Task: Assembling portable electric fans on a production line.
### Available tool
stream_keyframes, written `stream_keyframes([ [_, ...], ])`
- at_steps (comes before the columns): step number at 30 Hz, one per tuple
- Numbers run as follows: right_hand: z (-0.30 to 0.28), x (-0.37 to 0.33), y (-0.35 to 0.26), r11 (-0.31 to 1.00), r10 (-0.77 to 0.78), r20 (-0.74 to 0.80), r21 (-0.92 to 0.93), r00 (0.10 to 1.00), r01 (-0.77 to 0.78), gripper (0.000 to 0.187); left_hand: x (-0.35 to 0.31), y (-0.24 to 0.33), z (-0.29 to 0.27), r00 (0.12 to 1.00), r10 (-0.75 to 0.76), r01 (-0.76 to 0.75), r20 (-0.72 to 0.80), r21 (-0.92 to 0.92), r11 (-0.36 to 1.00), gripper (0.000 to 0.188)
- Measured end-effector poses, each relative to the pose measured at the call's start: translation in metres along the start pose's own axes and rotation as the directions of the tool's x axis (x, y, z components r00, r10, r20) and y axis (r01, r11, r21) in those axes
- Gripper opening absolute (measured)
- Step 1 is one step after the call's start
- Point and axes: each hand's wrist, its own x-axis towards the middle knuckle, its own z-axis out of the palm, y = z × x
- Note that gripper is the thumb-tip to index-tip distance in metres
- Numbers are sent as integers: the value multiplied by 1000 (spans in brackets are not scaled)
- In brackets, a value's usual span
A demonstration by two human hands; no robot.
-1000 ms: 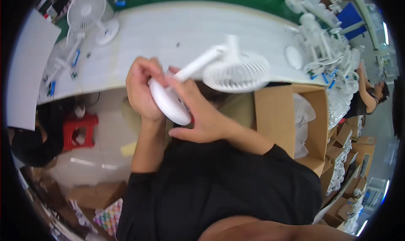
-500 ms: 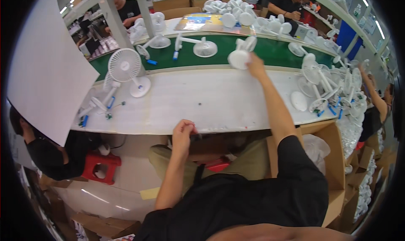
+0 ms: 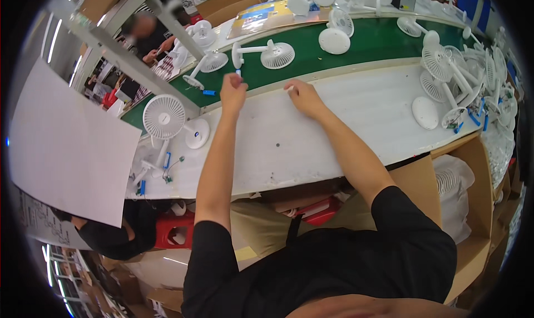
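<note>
a small white-and-blue part (image 3: 238, 72) is pinched in the left hand (image 3: 232, 91) at the far edge of the white worktable (image 3: 334, 134); a tiny white piece (image 3: 290, 87) is gripped by the right hand (image 3: 303, 95) beside the green conveyor belt (image 3: 367, 42).

Two hands (image 3: 233, 90) reach over one white worktop (image 3: 345, 129); one upright fan (image 3: 164, 117) and one loose round base (image 3: 426, 112) sit there.
</note>
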Motion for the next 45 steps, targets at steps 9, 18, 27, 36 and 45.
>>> stream_keyframes([
  [9, -7, 3, 8, 984, 148, 102, 81, 984, -156, 19, 63, -29, 41, 993, -103, 104, -61, 11, 995, 59],
  [18, 3, 28, 16, 982, -14, -321, 176, 947, 74, 30, 46, 0, 60, 998, -49, 53, 36, -112, 992, 50],
  [27, -42, 29, -26, 759, 293, 85, 585, 952, -285, 25, -17, 79, 51, 948, 27, 89, 317, -346, 934, 49],
  [36, -50, -48, -106, 629, 181, 272, 707, 945, -324, 27, -133, 120, -1, 995, 78, -42, 66, -436, 899, 53],
  [45, -74, -185, -171, 537, 255, 279, 756, 926, -375, 26, -252, 167, -22, 999, 52, -34, 8, -669, 742, 45],
])
